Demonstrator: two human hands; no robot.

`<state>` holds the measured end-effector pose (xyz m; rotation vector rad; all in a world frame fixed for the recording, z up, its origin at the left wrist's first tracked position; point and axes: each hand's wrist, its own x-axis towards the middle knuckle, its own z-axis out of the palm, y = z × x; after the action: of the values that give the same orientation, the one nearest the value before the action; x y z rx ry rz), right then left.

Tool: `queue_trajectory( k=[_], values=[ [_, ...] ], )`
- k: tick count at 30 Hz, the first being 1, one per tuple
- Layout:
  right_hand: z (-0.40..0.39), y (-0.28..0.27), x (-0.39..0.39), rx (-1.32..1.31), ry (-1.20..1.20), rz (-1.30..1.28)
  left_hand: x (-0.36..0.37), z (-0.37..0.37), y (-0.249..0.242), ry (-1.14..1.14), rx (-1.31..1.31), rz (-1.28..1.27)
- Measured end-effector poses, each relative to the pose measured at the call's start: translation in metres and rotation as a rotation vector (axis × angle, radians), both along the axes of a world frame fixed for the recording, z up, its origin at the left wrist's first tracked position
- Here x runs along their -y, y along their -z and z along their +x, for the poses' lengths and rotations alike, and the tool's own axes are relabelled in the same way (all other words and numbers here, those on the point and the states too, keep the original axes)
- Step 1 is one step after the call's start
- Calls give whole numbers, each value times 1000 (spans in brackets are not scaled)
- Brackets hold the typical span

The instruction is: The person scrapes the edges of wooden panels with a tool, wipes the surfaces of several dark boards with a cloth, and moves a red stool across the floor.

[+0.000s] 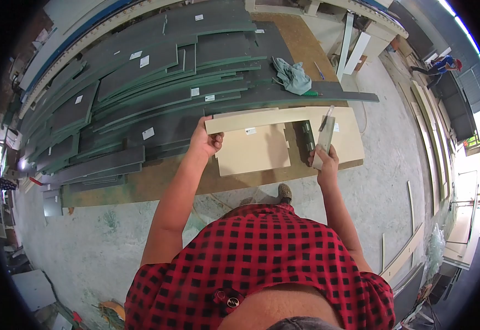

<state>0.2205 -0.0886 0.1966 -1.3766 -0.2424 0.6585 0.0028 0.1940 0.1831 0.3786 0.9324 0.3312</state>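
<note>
My left hand (209, 141) is closed around the left end of a long narrow cream strip (262, 120), held above the table. My right hand (325, 158) grips the lower end of a short pale grey-green piece (327, 135), which stands nearly upright in the view at the strip's right end. A small knife-like tool (326, 118) shows beside that piece's upper end; how it is held is unclear. Under the hands lie a cream panel (253, 151) and another cream panel (347, 135), with a dark slotted part (307, 137) between them.
Dark grey panels (124, 82) with green edges lie stacked at the left and centre of the brown table (196, 181). A grey cloth (292, 76) rests behind the cream panels. Long boards (429, 143) lie at the right. A person (442, 67) is at the far right.
</note>
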Motion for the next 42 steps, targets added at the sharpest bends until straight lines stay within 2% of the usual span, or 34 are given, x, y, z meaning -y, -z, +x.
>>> queue_trajectory(
  k=[4, 6, 10, 11, 12, 15, 19, 21, 26, 32, 36, 38, 42],
  values=[
    [-6, -4, -10, -216, 34, 122, 25, -17, 3, 59, -40, 32],
    [-9, -5, -11, -346, -25, 175, 40, -28, 9, 91, -103, 60],
    [-7, 17, 10, -368, -97, 139, 76, -44, 27, 92, -121, 115],
    [-8, 21, 16, -328, -115, 41, 84, -48, 36, 89, -125, 109],
    [-10, 27, 22, -286, -133, -55, 90, -52, 54, 136, -166, 104],
    [-17, 53, 40, -307, -176, -89, 106, -62, 99, 188, -205, 134],
    [-24, 88, 45, -362, -140, 8, 125, -64, 108, 217, -295, 220],
    [-28, 101, 43, -320, -127, -31, 128, -63, 111, 226, -337, 256],
    [-29, 116, 44, -403, -96, -66, 130, -59, 122, 281, -418, 327],
    [-26, 137, 44, -486, -79, -45, 124, -61, 148, 364, -503, 277],
    [-19, 129, 43, -520, -105, -31, 114, -63, 163, 426, -513, 212],
    [-15, 121, 39, -545, -103, -25, 109, -61, 175, 215, -360, 267],
    [4, 125, 27, -509, -96, -74, 96, -59, 184, 186, -216, 243]
  ],
)
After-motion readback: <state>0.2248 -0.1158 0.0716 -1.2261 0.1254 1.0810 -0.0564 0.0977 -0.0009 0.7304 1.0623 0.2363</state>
